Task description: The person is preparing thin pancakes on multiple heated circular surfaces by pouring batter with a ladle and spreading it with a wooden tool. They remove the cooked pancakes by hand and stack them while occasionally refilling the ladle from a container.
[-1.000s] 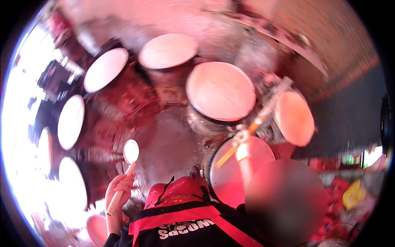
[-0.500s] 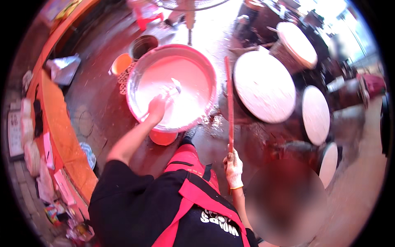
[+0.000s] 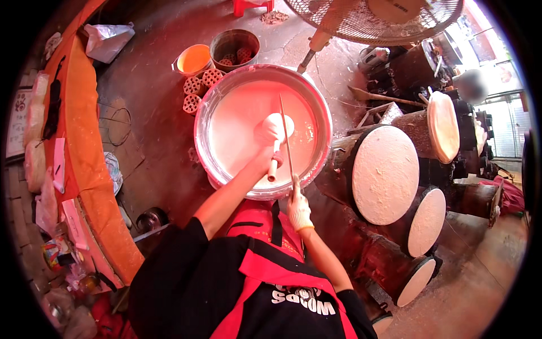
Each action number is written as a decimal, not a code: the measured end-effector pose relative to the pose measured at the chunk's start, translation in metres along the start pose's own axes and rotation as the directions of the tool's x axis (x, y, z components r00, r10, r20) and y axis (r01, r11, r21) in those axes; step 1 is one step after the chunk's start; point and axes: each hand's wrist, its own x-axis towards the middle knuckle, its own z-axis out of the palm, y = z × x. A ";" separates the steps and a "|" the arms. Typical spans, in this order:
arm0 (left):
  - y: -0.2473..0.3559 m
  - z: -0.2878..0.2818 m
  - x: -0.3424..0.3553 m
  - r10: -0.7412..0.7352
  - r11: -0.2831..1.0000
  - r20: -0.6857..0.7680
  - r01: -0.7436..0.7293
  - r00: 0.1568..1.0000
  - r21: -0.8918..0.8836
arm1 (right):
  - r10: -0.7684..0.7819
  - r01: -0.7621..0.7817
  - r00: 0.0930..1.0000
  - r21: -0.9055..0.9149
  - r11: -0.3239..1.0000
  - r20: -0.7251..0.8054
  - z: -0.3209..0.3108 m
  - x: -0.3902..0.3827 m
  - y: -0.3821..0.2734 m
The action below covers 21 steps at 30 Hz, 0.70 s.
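Note:
A large round basin (image 3: 200, 144) holds a pale, thick liquid (image 3: 237, 118), tinted pink by the light. Over it, my bare left hand (image 3: 271, 163) is closed around the wooden handle of a ladle (image 3: 275, 125), whose rounded head looks white and coated. My right hand (image 3: 298, 209), in a white knitted glove, grips one end of a long thin stick (image 3: 287, 133) by the basin's near right rim. The stick slants out over the liquid and crosses in front of the ladle's head, very close to it; whether they touch I cannot tell.
Several barrel-shaped stands with round, white-coated tops (image 3: 386, 175) are on the right. A fan (image 3: 372, 22) stands beyond the basin. Left of it are an orange-lined bucket (image 3: 193, 59), a dark metal bucket (image 3: 234, 42) and honeycomb briquettes (image 3: 193, 86). An orange-covered ledge (image 3: 84, 186) runs along the left.
My right hand and the stick have moved left, from beside the basin to over its rim. My left hand, still over the liquid, now shows the ladle clearly. The view has shifted.

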 end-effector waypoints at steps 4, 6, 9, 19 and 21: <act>-0.055 0.042 -0.058 0.043 0.995 0.262 -0.065 0.964 0.076 | -0.062 0.067 0.994 0.055 0.996 -0.090 -0.033 -0.069 -0.011; -0.087 0.069 -0.109 0.202 0.952 0.317 -0.261 0.927 0.157 | -0.155 0.172 0.970 0.076 0.982 -0.189 -0.036 -0.094 -0.010; -0.120 0.088 -0.174 0.194 0.938 0.405 -0.290 0.894 0.192 | -0.306 0.363 0.875 0.089 0.927 -0.375 -0.034 -0.127 -0.008; -0.153 0.180 -0.360 0.359 0.045 0.666 -0.725 0.654 0.688 | -0.457 0.442 0.554 -0.219 0.870 -0.696 -0.105 -0.175 -0.039; -0.125 0.184 -0.360 0.337 -0.114 0.611 -0.613 0.716 0.781 | -0.422 0.418 0.431 -0.238 0.877 -0.798 -0.105 -0.171 -0.062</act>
